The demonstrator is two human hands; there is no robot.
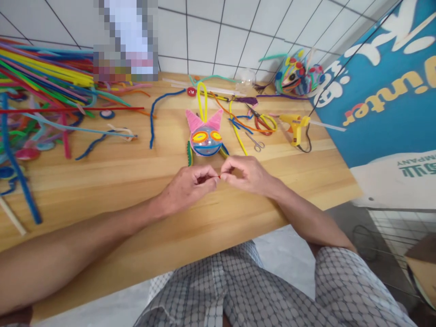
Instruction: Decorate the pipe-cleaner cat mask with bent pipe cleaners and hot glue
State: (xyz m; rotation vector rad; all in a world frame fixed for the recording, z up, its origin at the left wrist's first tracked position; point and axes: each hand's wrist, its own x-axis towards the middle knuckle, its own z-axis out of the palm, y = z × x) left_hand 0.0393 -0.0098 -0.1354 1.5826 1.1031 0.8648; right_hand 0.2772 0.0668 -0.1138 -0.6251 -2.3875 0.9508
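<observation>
Left hand (190,187) pinches a tiny red piece (219,176) over the table (197,229), mostly hidden and too small to identify. Beyond lies a cat-eared ornament (207,140), one lower strip (224,150) partly covered by the right hand (247,175), which pinches the piece's other end.

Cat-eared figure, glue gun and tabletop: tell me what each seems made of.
Cat-eared figure: probably a clear plastic ball, glossy, transparent; its pink ears look like matte, ridged pipe cleaner. Glue gun: likely smooth hard plastic, given its uniform yellow. Tabletop: wood or laminate, smooth, with visible grain.
</observation>
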